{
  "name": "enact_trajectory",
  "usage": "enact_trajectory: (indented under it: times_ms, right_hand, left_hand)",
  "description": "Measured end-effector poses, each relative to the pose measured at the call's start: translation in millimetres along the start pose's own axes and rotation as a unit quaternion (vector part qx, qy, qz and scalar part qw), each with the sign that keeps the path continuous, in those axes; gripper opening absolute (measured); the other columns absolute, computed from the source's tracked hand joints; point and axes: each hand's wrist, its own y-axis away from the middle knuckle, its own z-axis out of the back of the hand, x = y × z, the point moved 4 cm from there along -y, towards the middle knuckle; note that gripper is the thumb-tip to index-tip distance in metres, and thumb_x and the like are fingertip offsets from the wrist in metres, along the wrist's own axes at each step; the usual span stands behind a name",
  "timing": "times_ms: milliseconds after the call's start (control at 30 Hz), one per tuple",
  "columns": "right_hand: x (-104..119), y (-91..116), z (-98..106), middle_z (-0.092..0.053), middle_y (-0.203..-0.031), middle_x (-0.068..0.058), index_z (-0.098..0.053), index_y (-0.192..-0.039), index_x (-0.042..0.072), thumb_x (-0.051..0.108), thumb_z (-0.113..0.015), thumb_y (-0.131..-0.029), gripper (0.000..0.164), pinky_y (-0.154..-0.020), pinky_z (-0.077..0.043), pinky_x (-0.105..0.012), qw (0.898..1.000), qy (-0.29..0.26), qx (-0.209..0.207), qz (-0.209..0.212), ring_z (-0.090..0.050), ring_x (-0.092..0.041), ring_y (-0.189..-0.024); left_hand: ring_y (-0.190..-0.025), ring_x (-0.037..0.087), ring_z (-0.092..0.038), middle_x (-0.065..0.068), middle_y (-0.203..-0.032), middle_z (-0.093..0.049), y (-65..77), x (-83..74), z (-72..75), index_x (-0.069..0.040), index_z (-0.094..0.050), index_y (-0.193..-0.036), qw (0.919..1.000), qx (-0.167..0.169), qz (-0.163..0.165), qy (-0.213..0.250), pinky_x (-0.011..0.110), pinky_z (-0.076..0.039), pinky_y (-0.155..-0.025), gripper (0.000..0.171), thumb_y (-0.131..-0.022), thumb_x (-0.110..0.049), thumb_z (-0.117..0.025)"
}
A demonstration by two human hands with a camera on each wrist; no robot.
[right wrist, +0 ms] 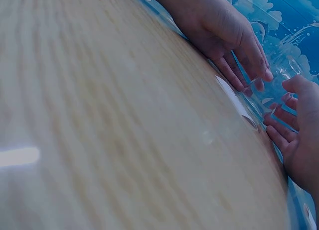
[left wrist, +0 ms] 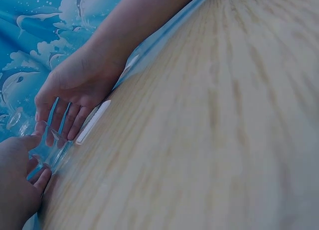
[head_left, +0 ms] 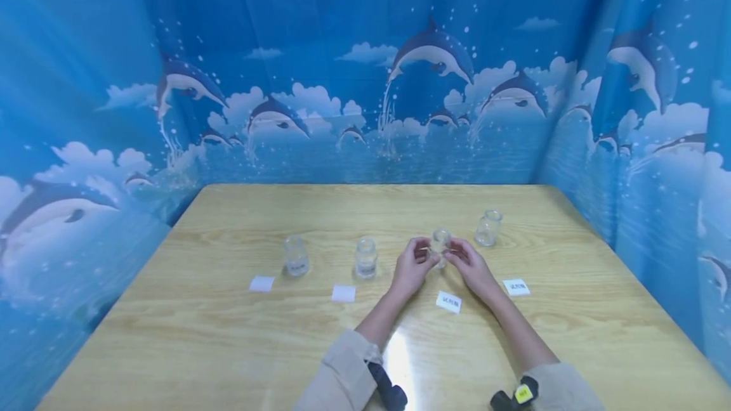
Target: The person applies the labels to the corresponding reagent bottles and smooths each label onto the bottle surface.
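Note:
A small clear glass jar (head_left: 440,247) stands upright on the table between the two hands. From its left side the left hand (head_left: 414,266) holds it, with thumb and fingertips at the glass. On the opposite side the right hand (head_left: 469,265) holds the same jar with its thumb and fingers. Both wrist views show the hands facing each other around the see-through glass (right wrist: 269,101). Just in front of this jar lies a white card (head_left: 448,302) with dark printed characters.
Other glass jars stand at the left (head_left: 296,256), left of the hands (head_left: 366,259) and at the back right (head_left: 488,228). Blank-looking white cards (head_left: 262,283) lie before the left two; a printed card (head_left: 516,287) lies at right. A dolphin curtain (head_left: 342,81) surrounds the table.

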Motion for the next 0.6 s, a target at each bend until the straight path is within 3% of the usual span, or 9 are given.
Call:
enact_trajectory:
  times_ms: [267,433,600]
  right_hand:
    - [0.4,6.9,3.2,-0.045,-0.126,-0.029,-0.04,-0.126,-0.011,0.009,-0.053,-0.093,0.041,-0.099,-0.035,-0.032,1.0,-0.002,0.012,0.007,-0.044,-0.039,-0.116]
    - [2.6,13.0,3.5,-0.046,-0.124,-0.031,-0.04,-0.124,-0.013,0.005,-0.053,-0.092,0.039,-0.095,-0.037,-0.019,1.0,-0.004,0.009,0.018,-0.044,-0.041,-0.114]
    - [2.2,16.0,3.9,-0.046,-0.123,-0.031,-0.04,-0.125,-0.013,0.004,-0.052,-0.092,0.039,-0.095,-0.037,-0.02,1.0,0.007,0.007,0.025,-0.045,-0.042,-0.113]
  left_hand:
    - [-0.1,0.025,-0.058,0.013,-0.112,-0.058,5.6,-3.7,-0.6,0.001,-0.052,-0.114,0.9998,0.016,-0.012,-0.006,0.026,-0.047,-0.085,0.04,-0.078,-0.002,-0.07]
    - [-0.1,0.024,-0.058,0.012,-0.112,-0.058,11.1,-6.0,-1.5,0.0,-0.053,-0.113,0.9995,0.021,-0.018,-0.015,0.026,-0.047,-0.086,0.039,-0.078,-0.003,-0.07]
    - [-0.1,0.025,-0.058,0.014,-0.112,-0.058,14.0,-7.2,-1.9,0.002,-0.052,-0.113,0.9991,0.022,-0.026,-0.025,0.027,-0.046,-0.087,0.039,-0.079,-0.003,-0.069]
